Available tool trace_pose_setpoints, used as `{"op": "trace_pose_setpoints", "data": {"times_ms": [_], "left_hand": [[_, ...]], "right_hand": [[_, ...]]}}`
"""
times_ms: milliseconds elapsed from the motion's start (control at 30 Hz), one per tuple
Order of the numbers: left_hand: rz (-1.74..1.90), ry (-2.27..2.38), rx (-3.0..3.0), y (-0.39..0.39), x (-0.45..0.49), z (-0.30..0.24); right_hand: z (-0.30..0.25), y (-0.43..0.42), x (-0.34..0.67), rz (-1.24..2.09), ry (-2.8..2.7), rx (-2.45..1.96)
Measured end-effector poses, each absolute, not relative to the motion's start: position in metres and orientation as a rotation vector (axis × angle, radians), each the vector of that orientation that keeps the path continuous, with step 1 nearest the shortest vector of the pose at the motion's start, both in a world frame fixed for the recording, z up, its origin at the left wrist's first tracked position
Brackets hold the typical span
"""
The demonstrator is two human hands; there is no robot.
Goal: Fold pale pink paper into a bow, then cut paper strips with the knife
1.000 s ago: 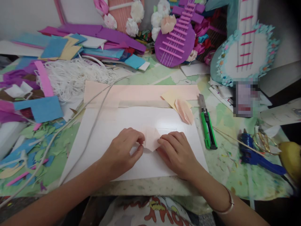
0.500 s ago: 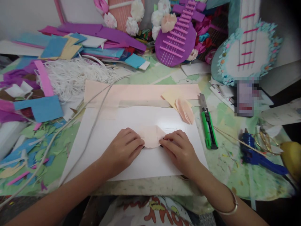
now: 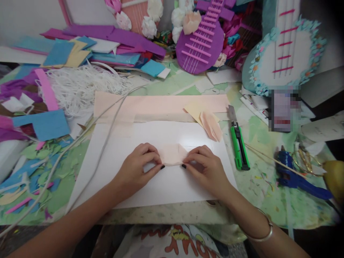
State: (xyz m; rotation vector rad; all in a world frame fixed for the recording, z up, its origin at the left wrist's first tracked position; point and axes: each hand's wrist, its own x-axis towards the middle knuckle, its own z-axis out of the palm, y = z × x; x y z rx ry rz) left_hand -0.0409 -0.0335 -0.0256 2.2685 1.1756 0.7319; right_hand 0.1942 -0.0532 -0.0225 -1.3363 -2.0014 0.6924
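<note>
A small folded piece of pale pink paper lies on a white sheet at the middle of the table. My left hand pinches its left end with curled fingers. Its right end is pinched by my right hand, thumb and fingers pressed together; a bangle sits on that wrist. Both hands rest on the white sheet, thumbs along the paper's lower fold. Another folded pink piece lies on a yellow scrap just beyond.
A green utility knife lies right of the sheet, a blue glue gun farther right. Long pink paper strip behind. White shredded paper, coloured paper stacks and scraps at left. Purple and teal paper guitars at the back. A white cord crosses the sheet.
The pink paper has been folded flatter into a low, wide shape. Both hands have shifted slightly apart to its two ends, with the thumbs now along its lower edge.
</note>
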Motion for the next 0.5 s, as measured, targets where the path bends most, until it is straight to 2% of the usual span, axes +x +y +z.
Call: {"op": "trace_pose_setpoints", "data": {"times_ms": [500], "left_hand": [[0.721, 1.272, 2.198, -0.034, -0.035, -0.026]], "right_hand": [[-0.021, -0.053, 0.183, 0.664, -1.985, -1.422]]}}
